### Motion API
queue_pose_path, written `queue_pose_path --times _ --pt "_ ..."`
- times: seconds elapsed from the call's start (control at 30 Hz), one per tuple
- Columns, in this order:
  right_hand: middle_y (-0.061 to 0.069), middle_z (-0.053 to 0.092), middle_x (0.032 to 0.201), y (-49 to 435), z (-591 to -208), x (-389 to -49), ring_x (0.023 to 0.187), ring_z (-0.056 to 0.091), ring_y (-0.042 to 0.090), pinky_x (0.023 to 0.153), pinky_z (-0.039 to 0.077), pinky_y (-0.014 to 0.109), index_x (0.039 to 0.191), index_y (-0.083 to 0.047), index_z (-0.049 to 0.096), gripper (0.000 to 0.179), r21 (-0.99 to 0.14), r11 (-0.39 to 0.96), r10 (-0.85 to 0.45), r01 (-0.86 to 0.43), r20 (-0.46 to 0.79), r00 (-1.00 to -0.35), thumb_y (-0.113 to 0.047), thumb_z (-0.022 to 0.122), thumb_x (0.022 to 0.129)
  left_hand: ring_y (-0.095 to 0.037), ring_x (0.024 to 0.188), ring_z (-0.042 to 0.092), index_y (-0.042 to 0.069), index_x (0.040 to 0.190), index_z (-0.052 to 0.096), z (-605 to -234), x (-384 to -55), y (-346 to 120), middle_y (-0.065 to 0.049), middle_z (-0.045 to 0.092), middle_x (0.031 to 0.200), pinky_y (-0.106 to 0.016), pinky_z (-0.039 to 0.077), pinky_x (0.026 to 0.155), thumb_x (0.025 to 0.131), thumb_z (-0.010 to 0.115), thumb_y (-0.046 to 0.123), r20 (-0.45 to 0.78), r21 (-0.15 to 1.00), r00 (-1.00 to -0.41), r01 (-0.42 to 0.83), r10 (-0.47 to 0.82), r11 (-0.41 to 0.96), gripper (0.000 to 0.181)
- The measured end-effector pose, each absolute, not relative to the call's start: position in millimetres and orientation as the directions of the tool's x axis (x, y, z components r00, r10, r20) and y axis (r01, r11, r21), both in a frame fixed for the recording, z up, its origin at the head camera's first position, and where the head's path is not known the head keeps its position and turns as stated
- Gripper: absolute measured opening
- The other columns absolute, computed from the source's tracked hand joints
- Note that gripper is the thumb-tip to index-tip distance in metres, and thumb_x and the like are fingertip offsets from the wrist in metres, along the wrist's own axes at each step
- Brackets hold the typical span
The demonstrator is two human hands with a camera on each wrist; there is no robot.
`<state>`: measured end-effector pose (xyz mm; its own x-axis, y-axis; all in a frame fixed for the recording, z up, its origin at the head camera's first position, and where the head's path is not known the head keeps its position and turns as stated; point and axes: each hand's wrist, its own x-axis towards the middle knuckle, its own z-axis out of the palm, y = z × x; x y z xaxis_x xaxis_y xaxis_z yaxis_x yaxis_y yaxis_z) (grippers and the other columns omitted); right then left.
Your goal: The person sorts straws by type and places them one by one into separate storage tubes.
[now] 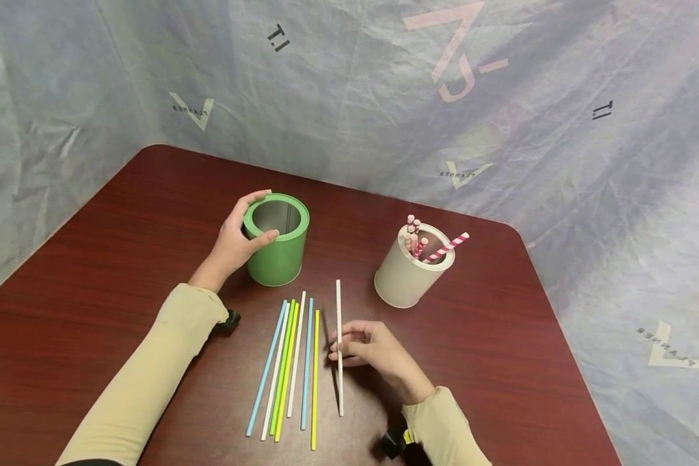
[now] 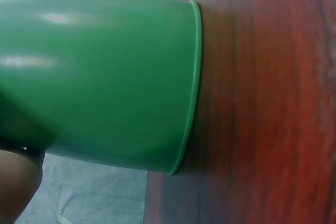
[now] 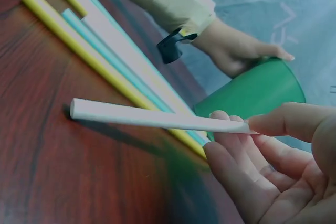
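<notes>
My left hand (image 1: pixel 233 243) grips a green can (image 1: pixel 276 259) near its top, the thumb over the rim and the fingers round its far left side. The can stands upright on the table with an open top; its green wall (image 2: pixel 105 77) fills much of the left wrist view. Between thumb and fingers, my right hand (image 1: pixel 378 349) pinches a white paper straw (image 1: pixel 339 310). In the right wrist view the straw (image 3: pixel 126 114) is raised off the table at the pinched end. Left of that hand lie several loose straws, among them a yellow straw (image 1: pixel 315 382) and a blue straw (image 1: pixel 307 369).
At the right stands a cream can (image 1: pixel 404 278) holding several red-and-white striped straws (image 1: pixel 454 243). The dark red wooden table (image 1: pixel 501 362) has its far edge against a grey printed cloth (image 1: pixel 338 97). Black wrist mounts (image 1: pixel 227 322) sit under both forearms.
</notes>
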<state>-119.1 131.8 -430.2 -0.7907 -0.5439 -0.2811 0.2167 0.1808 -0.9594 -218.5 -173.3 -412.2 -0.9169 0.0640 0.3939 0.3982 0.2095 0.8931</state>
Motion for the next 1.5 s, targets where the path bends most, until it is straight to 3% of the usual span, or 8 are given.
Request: queue_pose_path --times 0.2,0.37,0.43,0.6,0.7,0.87,1.07,1.5 --pt "0.021 0.072 0.099 127.5 -416.3 -122.6 0.082 0.071 0.01 0.078 0.058 0.038 0.114 0.025 0.051 0.032 -0.977 0.104 -0.509 0.187 -0.214 -0.834 0.005 0.058 0.089 -0.013 0.119 0.048 0.018 0.149 0.035 -412.2 -219.0 -171.9 -0.007 0.043 0.148 -0.021 0.043 0.09 0.085 0.069 0.015 0.404 0.889 -0.913 0.407 0.061 0.209 0.072" --pt "0.012 0.073 0.097 124.9 -401.2 -126.4 0.085 0.072 0.011 0.083 0.057 0.035 0.115 0.024 0.051 0.032 -0.989 0.046 -0.464 0.142 -0.147 -0.873 0.004 0.059 0.09 -0.008 0.117 0.048 0.017 0.148 0.036 -412.1 -218.8 -172.4 -0.006 0.042 0.149 -0.02 0.042 0.09 0.085 0.069 0.014 0.409 0.887 -0.911 0.412 0.059 0.207 0.071" --pt "0.015 0.072 0.097 124.1 -395.0 -128.6 0.086 0.072 0.011 0.085 0.057 0.033 0.114 0.023 0.052 0.031 -0.996 0.049 -0.456 0.077 -0.091 -0.885 0.003 0.059 0.09 -0.008 0.117 0.048 0.017 0.148 0.036 -411.8 -218.5 -172.3 -0.006 0.042 0.149 -0.02 0.042 0.09 0.085 0.068 0.014 0.41 0.887 -0.91 0.413 0.059 0.207 0.071" --pt "0.037 0.063 0.104 120.4 -379.6 -135.1 0.089 0.072 0.011 0.083 0.057 0.027 0.11 0.019 0.058 0.024 -0.988 0.087 -0.446 -0.131 0.079 -0.892 0.004 0.059 0.09 -0.015 0.119 0.048 0.016 0.148 0.036 -411.4 -218.4 -171.6 -0.007 0.042 0.148 -0.021 0.042 0.09 0.085 0.068 0.013 0.406 0.89 -0.912 0.409 0.059 0.202 0.071" --pt "0.039 0.062 0.104 117.0 -372.1 -138.6 0.089 0.072 0.009 0.081 0.057 0.026 0.108 0.017 0.06 0.021 -0.97 0.093 -0.436 -0.224 0.163 -0.885 0.005 0.058 0.09 -0.019 0.122 0.047 0.016 0.148 0.036 -410.9 -218.6 -171.5 -0.005 0.041 0.15 -0.021 0.042 0.091 0.085 0.067 0.011 0.404 0.893 -0.913 0.407 0.06 0.192 0.071" --pt "0.031 0.067 0.101 108.8 -362.4 -140.6 0.09 0.072 0.013 0.086 0.056 0.03 0.105 0.01 0.063 0.017 -0.927 0.116 -0.403 -0.356 0.283 -0.87 0.004 0.06 0.09 -0.021 0.125 0.046 0.014 0.148 0.035 -410.1 -217.8 -171.2 -0.003 0.039 0.152 -0.021 0.041 0.092 0.084 0.067 0.01 0.407 0.893 -0.911 0.411 0.061 0.185 0.072" --pt "0.016 0.073 0.098 94.7 -353.5 -140.5 0.095 0.072 0.021 0.084 0.057 0.028 0.1 -0.001 0.068 0.011 -0.844 0.235 -0.344 -0.481 0.391 -0.854 -0.002 0.064 0.09 -0.022 0.124 0.047 0.016 0.149 0.035 -409.7 -217.1 -171.4 -0.004 0.04 0.152 -0.022 0.041 0.091 0.084 0.067 0.012 0.401 0.893 -0.914 0.405 0.06 0.196 0.073" --pt "0.018 0.072 0.1 70.0 -329.6 -153.6 0.094 0.071 0.022 0.085 0.056 0.031 0.101 0.004 0.064 0.016 -0.749 0.166 -0.179 -0.641 0.616 -0.767 -0.009 0.056 0.097 -0.021 0.122 0.047 0.017 0.149 0.035 -409.7 -217.1 -170.5 -0.005 0.04 0.151 -0.023 0.041 0.091 0.084 0.068 0.012 0.393 0.896 -0.918 0.394 0.051 0.204 0.073"
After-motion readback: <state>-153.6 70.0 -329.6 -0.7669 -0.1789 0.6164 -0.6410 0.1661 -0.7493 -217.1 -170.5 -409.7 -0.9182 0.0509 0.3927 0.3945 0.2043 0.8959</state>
